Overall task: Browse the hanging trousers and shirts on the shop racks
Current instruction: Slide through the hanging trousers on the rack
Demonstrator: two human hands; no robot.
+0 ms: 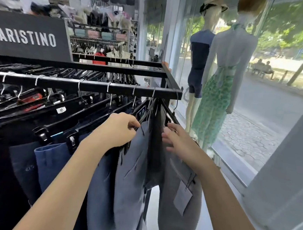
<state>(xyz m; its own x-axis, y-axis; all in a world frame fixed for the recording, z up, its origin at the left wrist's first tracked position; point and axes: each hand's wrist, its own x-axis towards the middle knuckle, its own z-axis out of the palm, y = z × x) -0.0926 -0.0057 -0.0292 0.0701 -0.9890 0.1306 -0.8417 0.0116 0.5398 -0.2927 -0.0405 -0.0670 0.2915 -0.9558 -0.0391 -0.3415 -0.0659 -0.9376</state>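
Several pairs of trousers hang on black clip hangers from a black rack rail (87,85). My left hand (117,128) grips the top of a blue-grey pair (133,168) at its hanger and holds it to the left. My right hand (177,138) has its fingers curled into the waistband of a light grey pair (180,190) with a paper tag, at the rack's right end. A dark grey pair (156,142) hangs in the gap between my hands. Navy and black trousers (51,159) fill the rack to the left.
A black ARISTINO sign (27,37) stands on the rack top. Two dressed mannequins (221,80) stand by the shop window on the right. More racks and shelves of goods (102,37) line the back wall. A grey pillar (288,172) stands at the right.
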